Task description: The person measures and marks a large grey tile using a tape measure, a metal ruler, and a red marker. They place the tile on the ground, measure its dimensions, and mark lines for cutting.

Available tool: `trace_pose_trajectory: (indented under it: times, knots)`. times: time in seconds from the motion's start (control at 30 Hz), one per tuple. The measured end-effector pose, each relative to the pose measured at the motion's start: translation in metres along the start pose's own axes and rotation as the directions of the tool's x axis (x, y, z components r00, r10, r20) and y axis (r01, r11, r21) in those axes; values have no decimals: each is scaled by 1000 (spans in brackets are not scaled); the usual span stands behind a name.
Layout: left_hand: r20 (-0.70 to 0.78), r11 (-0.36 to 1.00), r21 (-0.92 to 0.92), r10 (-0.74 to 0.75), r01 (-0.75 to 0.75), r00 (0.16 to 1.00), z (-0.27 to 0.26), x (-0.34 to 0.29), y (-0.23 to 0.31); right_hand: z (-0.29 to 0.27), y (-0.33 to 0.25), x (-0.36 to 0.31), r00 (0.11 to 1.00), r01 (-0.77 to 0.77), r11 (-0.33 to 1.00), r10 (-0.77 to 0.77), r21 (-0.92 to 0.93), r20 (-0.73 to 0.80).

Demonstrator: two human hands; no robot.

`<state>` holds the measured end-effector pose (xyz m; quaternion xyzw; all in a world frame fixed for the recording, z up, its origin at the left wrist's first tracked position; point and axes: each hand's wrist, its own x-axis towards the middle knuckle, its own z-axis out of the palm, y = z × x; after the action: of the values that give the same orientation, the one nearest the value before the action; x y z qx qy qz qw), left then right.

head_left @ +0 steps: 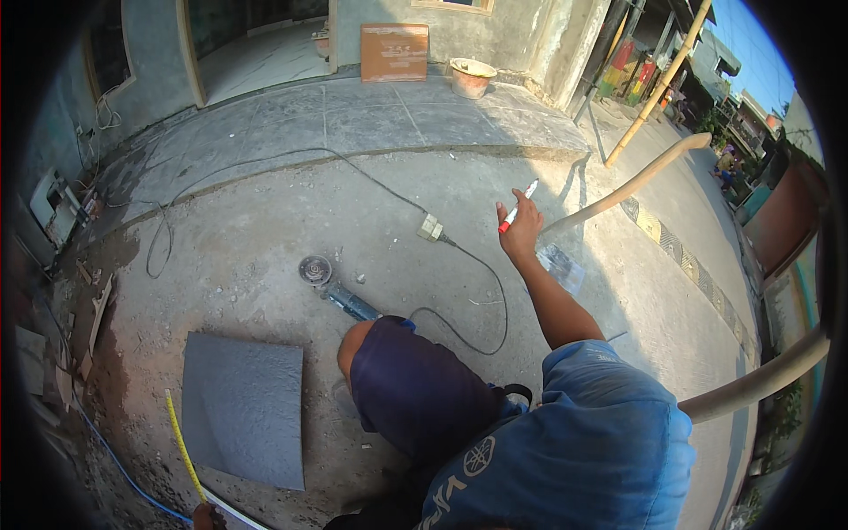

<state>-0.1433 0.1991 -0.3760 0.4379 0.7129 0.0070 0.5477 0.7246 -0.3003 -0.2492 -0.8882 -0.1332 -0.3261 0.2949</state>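
Observation:
My right hand (523, 231) is raised over the concrete and grips a white marker pen (519, 207) with a red end. At the lower left edge, my left hand (208, 517) is mostly cut off; it holds the yellow blade of a tape measure (182, 440). The blade runs up along the left side of a dark grey tile (247, 406) lying on the ground. A pale strip (231, 509) lies just beside that hand. Near my bent knee rests an angle grinder (352, 304), its disc guard pointing away from me.
The grinder's cord loops to a pale plug connector (430, 227). A tiled porch step (371, 115) bears a bucket (473, 78) and a brown tile (394, 53) leaning on the wall. Curved wooden poles (632, 184) stand at right. A blue hose (115, 459) and scrap lie at left.

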Motion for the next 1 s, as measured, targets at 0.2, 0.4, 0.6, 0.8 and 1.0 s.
trace_pose_trajectory:
  times: [0.2,0.4,0.6,0.8,1.0]
  knots:
    - [-15,1000,-13,-23,23,1000,8,-37,13,8,-11,-4,989,111,993,-113,-28,-99]
    - [0,999,-22,-36,36,999,4,-22,2,7,-56,-18,976,208,967,-216,147,37]
    - [2,989,-7,145,-145,989,-21,13,-21,36,-100,-32,943,239,925,-294,297,158]
    - [-16,996,6,94,-94,995,-22,23,-28,46,-170,-43,876,381,811,-470,444,108]
    - [-31,996,-37,78,-79,996,-15,17,-31,88,-203,-50,827,394,782,-531,484,185]
